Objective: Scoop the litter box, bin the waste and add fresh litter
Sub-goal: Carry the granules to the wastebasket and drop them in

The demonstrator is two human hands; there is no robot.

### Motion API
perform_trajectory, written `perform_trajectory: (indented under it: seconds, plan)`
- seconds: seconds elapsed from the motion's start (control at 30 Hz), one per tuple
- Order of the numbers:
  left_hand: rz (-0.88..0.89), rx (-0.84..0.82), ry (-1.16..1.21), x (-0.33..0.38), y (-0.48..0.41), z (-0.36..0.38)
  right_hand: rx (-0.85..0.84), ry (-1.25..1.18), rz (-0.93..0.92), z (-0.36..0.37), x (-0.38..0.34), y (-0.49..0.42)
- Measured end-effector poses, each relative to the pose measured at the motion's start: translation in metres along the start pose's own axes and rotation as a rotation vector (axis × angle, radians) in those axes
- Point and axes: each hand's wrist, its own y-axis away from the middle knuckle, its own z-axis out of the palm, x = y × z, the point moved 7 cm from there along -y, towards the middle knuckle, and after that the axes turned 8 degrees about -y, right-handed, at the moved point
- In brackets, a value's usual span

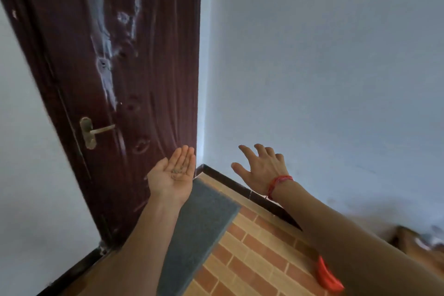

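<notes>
I hold the left grip (pixel 168 182) palm up and flat, fingers straight and released, since a few grains of litter (pixel 177 172) lie in its hollow and would, I judge, spill if it tipped; it hangs before the dark door (pixel 134 67), above the grey mat (pixel 199 228). The right grip (pixel 263 168) is released too, palm down, fingers spread towards the blue wall (pixel 324 55), holding nothing. The litter box is out of my view, and the red thing (pixel 328 276) on the brick-patterned floor (pixel 259 247) by my right forearm may be the scoop, though I cannot tell
</notes>
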Motion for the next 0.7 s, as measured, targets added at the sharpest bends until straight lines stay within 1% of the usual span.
perform_trajectory:
  seconds: [0.2,0.33,0.5,0.63,0.7]
  plan:
    - [-0.203,-0.079,-0.087,-0.121,-0.011,0.059,0.047,0.038,0.224,-0.026,0.126,0.047]
    - [-0.36,-0.13,-0.141,-0.192,-0.008,0.087,0.05,0.053,0.403,-0.032,0.188,0.084]
    - [-0.54,-0.206,-0.21,-0.261,0.0,0.109,0.054,0.059,0.607,-0.033,0.234,0.138]
    - [-0.676,-0.274,-0.268,-0.302,0.013,0.111,0.082,0.059,0.769,-0.033,0.251,0.187]
    - [-0.708,-0.286,-0.273,-0.314,0.018,0.107,0.087,0.061,0.811,-0.032,0.253,0.206]
